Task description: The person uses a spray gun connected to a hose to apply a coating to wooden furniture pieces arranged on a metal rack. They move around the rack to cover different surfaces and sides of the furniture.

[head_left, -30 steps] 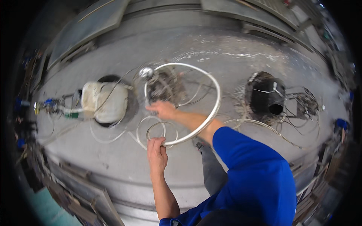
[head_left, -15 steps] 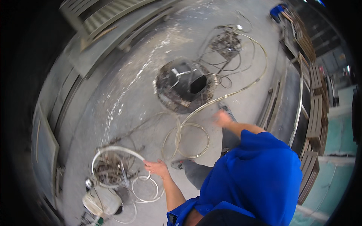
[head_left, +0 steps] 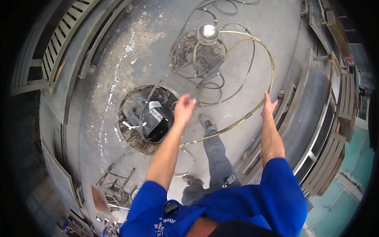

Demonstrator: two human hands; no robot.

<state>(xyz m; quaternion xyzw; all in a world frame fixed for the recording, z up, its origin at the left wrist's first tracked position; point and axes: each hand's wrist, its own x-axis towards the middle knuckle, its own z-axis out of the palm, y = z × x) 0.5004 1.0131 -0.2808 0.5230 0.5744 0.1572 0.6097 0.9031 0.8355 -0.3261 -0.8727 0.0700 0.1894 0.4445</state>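
My right hand (head_left: pixel 269 106) is open, its fingers stretched out beside a yellowish clear hose (head_left: pixel 272 71). The hose passes right by it; whether they touch I cannot make out. My left hand (head_left: pixel 184 110) is raised near a round, grimy drum (head_left: pixel 126 134), fingers loosely bent and slightly blurred, with nothing visible in it. A black plastic container (head_left: pixel 134 108) with a cut opening sits on the drum. Thin dark hose (head_left: pixel 156 89) loops over it. Farther off stands a dirty pump-like machine (head_left: pixel 189 53) topped by a shiny metal dome (head_left: pixel 207 33).
Slatted wooden pallets (head_left: pixel 321 162) and a long grey panel (head_left: pixel 304 102) line the right side. On the left are a slatted rack (head_left: pixel 65 27) and a leaning board (head_left: pixel 59 173). Tangled equipment (head_left: pixel 122 185) lies at lower left. More hose (head_left: pixel 227 10) trails across the floor.
My left hand has let go of the pale hose at lower left and moved up beside the drum. My right hand has moved up and right to the yellowish hose. My view has shifted.
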